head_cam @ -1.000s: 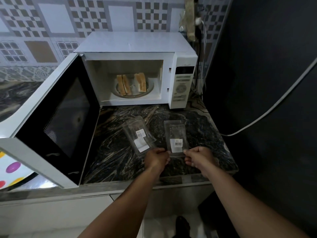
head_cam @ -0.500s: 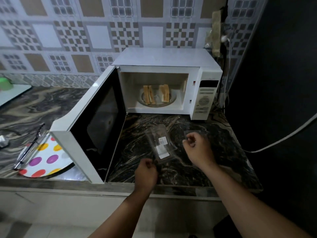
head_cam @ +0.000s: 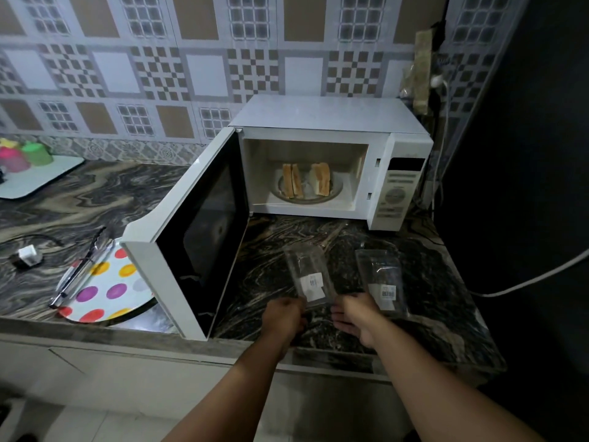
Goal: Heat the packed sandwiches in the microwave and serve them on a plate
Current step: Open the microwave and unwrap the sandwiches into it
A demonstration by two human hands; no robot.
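Sandwiches [head_cam: 306,185] sit in microwave [head_cam: 331,161], 12 o'clock, ready. Left hand [head_cam: 284,314] pinches wrapper [head_cam: 308,275]; right hand [head_cam: 355,314] released, steadying beside it.

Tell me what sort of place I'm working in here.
Most likely a home kitchen: an open microwave with sandwiches inside stands on a marbled stone counter, against a patterned tiled wall.

— What is sitting on the desk [head_cam: 95,199]?
— A white microwave [head_cam: 328,122] is standing at the back, two clear packets [head_cam: 310,275] [head_cam: 382,279] are lying in front of it, and a spotted plate [head_cam: 105,291] is resting at the left with tongs [head_cam: 81,269] across it.
— Anything further left?
— A white tray [head_cam: 41,180] is carrying cups, and a plug [head_cam: 27,255] is lying nearby.
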